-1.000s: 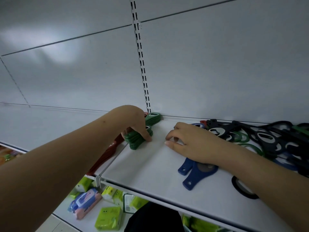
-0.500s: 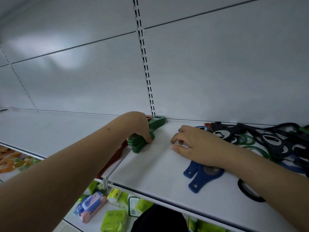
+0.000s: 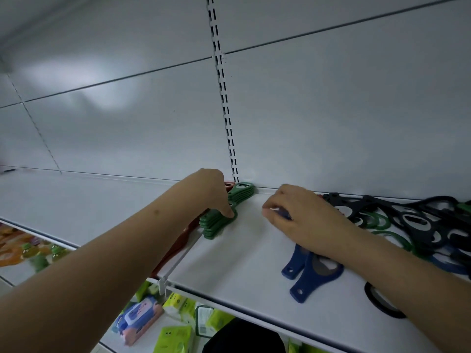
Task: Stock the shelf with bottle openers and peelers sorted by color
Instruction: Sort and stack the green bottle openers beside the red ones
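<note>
A stack of green bottle openers lies at the left end of the white shelf, reaching back to the wall. My left hand grips this stack, thumb on its right side. My right hand lies to the right of it with fingers curled, pinching a blue bottle opener that is mostly hidden under the hand. Two more blue bottle openers lie under my right wrist, handles toward me. A mixed pile of black, green and blue openers and peelers fills the right of the shelf.
Red pieces lie just left of the green stack, beyond a clear shelf divider. A black ring-shaped piece sits near the shelf's front edge. The lower shelf holds green tissue packs and a wipes pack.
My left hand stays on the green stack. My right hand's fingers have lifted slightly and now pinch a blue piece. The camera has tilted upward a little.
</note>
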